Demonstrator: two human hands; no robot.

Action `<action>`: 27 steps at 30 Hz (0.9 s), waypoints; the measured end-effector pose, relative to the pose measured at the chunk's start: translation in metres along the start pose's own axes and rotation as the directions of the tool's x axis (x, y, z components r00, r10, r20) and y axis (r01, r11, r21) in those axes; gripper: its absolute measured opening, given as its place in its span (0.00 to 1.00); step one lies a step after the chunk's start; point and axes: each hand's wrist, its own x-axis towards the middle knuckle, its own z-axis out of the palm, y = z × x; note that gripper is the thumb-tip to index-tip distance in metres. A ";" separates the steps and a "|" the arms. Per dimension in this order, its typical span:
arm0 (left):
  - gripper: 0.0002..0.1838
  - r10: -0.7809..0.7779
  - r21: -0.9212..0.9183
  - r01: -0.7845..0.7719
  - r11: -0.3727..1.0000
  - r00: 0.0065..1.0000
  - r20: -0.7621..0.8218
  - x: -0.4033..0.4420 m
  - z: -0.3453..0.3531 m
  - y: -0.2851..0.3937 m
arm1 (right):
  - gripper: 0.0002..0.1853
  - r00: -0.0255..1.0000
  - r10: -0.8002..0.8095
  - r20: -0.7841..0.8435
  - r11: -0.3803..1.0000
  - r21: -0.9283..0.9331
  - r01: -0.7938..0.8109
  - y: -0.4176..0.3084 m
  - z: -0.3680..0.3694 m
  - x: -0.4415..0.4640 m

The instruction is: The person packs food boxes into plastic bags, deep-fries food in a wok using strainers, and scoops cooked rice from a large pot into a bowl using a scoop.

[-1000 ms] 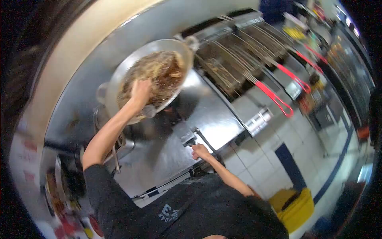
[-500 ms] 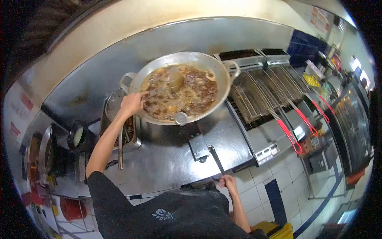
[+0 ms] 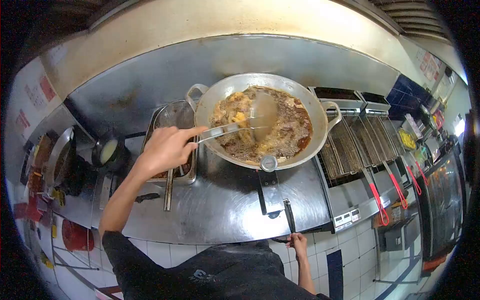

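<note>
Rightward from left hand (image 3: 167, 150), gripped skimmer (image 3: 263, 116), head over wok (image 3: 320, 120)

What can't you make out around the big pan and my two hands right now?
All in the head view:
Tool head over the pan: blurred, so its outline is unclear.
Whatever lies beneath the bubbling oil: hidden by the foamy surface.
Gauge at the front rim: its reading is too small.
Part of the tray: hidden behind the left hand.
Right hand near the black handle: too small to tell its grip.
</note>
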 end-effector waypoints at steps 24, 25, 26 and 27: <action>0.29 0.410 0.574 -0.292 0.765 0.908 -0.084 0.216 0.179 0.008 | 0.31 0.992 -0.060 -0.115 0.997 0.030 0.064 -0.012 0.130 0.065; 0.29 0.379 0.512 -0.288 0.809 0.922 -0.081 0.213 0.171 0.003 | 0.33 0.993 -0.044 -0.110 0.998 0.045 0.049 -0.013 0.130 0.066; 0.29 0.385 0.514 -0.293 0.806 0.920 -0.079 0.209 0.167 -0.004 | 0.35 0.993 -0.044 -0.109 0.995 0.080 0.053 -0.015 0.132 0.064; 0.26 0.334 0.459 -0.253 0.852 0.937 -0.102 0.204 0.163 -0.011 | 0.35 0.992 -0.045 -0.114 0.995 0.086 0.055 -0.013 0.131 0.065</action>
